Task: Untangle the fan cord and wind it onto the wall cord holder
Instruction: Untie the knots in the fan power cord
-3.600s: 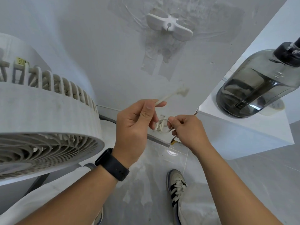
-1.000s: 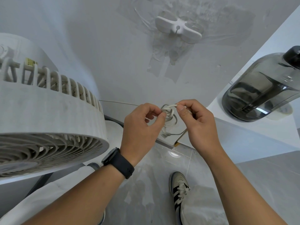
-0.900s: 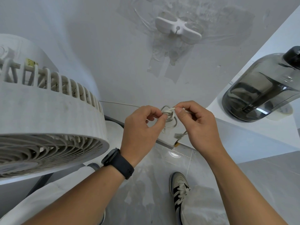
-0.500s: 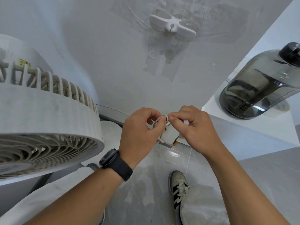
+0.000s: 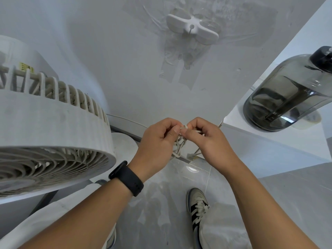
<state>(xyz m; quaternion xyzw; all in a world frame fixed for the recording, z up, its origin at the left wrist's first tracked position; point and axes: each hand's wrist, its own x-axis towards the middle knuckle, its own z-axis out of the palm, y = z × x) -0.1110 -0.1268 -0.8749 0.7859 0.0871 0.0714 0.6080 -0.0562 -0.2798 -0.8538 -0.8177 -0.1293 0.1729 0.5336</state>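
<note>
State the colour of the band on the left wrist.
Black; the band is plain, seen clearly in the head view.

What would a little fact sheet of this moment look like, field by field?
Left hand: pinches the tangled cord
Right hand: pinches the same tangle
Cord: knotted loops hang between the hands; plug end dangles below
Wall cord holder: on the wall above, no cord on it
Fan: at the left
Dark jug: on a white ledge at the right
Task stage: untangling; winding not begun
</note>
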